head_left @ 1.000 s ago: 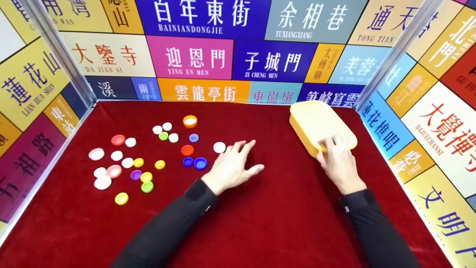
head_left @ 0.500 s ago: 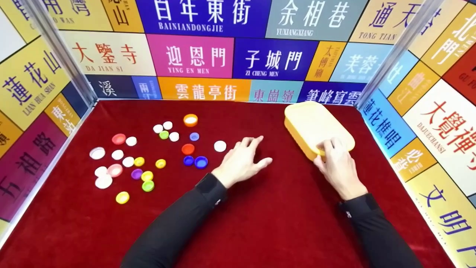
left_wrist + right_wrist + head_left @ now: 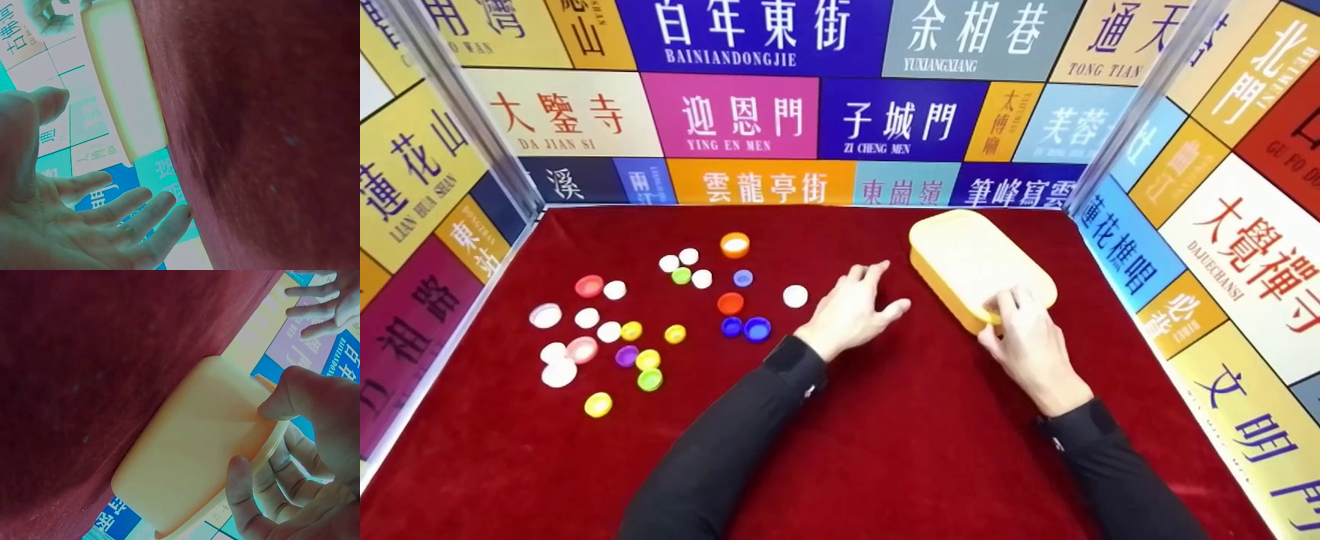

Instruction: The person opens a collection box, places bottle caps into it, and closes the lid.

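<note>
Here, the right hand [image 3: 1027, 349] holds the near end of a yellow box [image 3: 941, 281], its thumb against the side wall and its other fingers at the overhanging rim [image 3: 270, 447] of the pale top. The box lies on the red cloth [image 3: 900, 450], toward the back and right of centre, slanting so that its near end points at the person's right arm. The left hand [image 3: 851, 311] is spread wide and grips nothing, its fingers apart and its thumb turned toward the box; whether it touches the cloth cannot be told. A white cap [image 3: 795, 296] lies just beside it, on the side away from the box. Farther left, more small round caps are scattered singly and in clusters: an orange cap [image 3: 735, 245] at the back, a red cap [image 3: 730, 304], a dark blue cap [image 3: 757, 330] beside a smaller one, a purple cap [image 3: 627, 356], and a yellow cap [image 3: 598, 405] nearest the front. Both arms wear black sleeves [image 3: 735, 435], and colourful lettered panels [image 3: 731, 116] stand behind and along both sides
</note>
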`<action>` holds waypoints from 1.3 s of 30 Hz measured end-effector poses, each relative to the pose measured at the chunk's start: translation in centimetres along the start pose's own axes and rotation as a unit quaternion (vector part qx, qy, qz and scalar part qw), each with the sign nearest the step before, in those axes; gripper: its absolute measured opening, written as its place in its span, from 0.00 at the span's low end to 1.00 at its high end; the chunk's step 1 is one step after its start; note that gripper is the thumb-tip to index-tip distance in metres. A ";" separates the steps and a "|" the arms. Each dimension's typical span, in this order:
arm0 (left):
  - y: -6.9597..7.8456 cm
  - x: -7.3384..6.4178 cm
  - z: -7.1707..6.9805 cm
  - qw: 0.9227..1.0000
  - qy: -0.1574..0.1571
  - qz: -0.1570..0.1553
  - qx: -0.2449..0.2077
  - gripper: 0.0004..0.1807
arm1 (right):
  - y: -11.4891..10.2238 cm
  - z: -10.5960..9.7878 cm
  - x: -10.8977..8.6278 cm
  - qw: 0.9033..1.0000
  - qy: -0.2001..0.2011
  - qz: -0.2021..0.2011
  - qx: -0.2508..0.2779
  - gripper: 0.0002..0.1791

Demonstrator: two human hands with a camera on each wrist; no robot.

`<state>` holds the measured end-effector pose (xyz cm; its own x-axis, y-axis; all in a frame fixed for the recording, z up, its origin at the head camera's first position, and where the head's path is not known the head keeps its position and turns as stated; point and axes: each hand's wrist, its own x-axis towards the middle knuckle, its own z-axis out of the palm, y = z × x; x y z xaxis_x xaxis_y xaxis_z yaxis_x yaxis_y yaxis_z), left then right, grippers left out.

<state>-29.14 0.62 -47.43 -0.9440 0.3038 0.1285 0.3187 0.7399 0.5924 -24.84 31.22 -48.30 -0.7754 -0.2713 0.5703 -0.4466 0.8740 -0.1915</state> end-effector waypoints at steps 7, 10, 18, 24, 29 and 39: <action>0.4 1.3 0.2 1.000 0.002 -0.019 -0.003 0.46 | -0.6 -0.3 -0.3 1.000 -0.003 -0.021 -0.002 0.15; 0.5 1.8 0.3 1.000 0.009 -0.023 -0.010 0.47 | -0.8 -0.4 -0.5 0.999 -0.001 -0.034 -0.002 0.15; 0.5 3.1 0.3 0.999 0.024 -0.034 -0.023 0.44 | -1.1 -0.4 -0.9 0.998 0.011 -0.064 -0.011 0.15; 0.4 3.7 0.3 0.998 0.033 -0.046 -0.041 0.41 | -1.2 -0.3 -1.2 0.997 0.014 -0.081 -0.002 0.16; 0.3 4.0 0.4 0.996 0.051 -0.065 -0.045 0.36 | -1.2 -0.3 -1.5 0.996 0.010 -0.088 0.005 0.16; 0.4 4.3 -0.2 0.991 0.078 -0.096 -0.039 0.32 | -0.9 -0.6 -1.5 0.996 -0.003 -0.091 0.012 0.16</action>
<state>-33.10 2.12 -46.52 -0.9903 0.0599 0.1255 0.1296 0.7246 0.6769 -23.04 31.10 -48.56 -0.6829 -0.4270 0.5928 -0.5911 0.7997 -0.1050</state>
